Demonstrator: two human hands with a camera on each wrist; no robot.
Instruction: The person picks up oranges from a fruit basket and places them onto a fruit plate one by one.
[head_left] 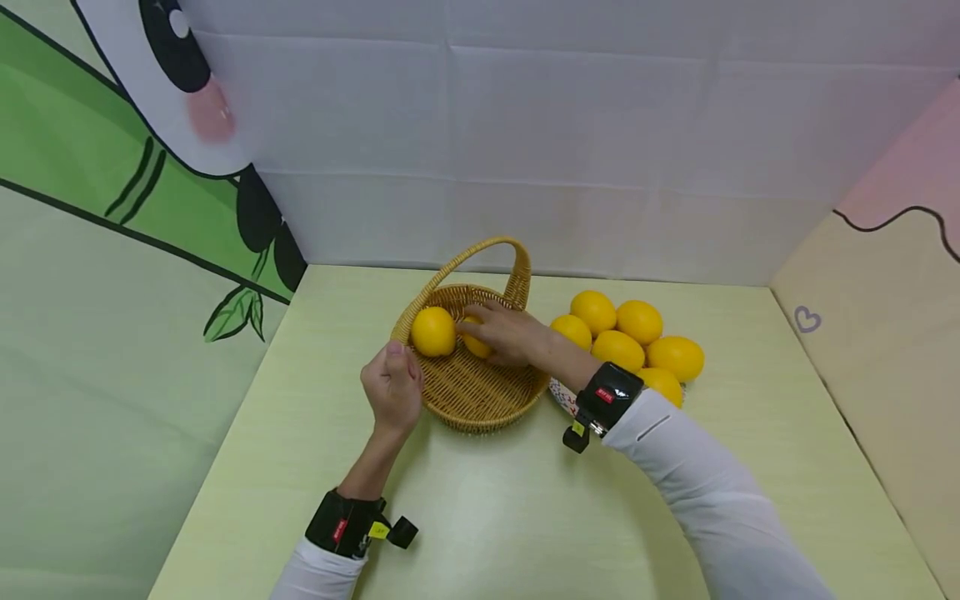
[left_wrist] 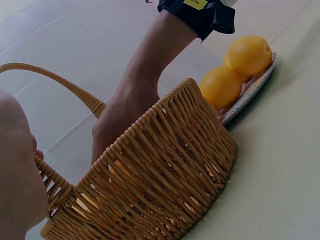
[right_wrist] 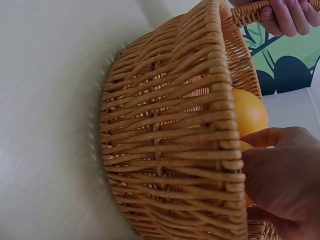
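A round wicker basket (head_left: 472, 396) with a tall arched handle stands on the table. My left hand (head_left: 395, 387) grips the foot of that handle at the basket's left side. Inside, one lemon (head_left: 432, 332) lies by the left wall. My right hand (head_left: 510, 333) reaches over the rim and holds a second lemon (head_left: 476, 340) in its fingers, beside the first. In the right wrist view the woven wall (right_wrist: 170, 130) hides much of the fruit, and the right hand (right_wrist: 282, 175) bends down past the rim. The left wrist view shows yellow through the weave.
Right of the basket, several lemons (head_left: 618, 350) are heaped on a patterned plate (head_left: 562, 396), partly behind my right forearm. A printed cloth (head_left: 525, 125) hangs along the table's back edge, with more cloth at both sides.
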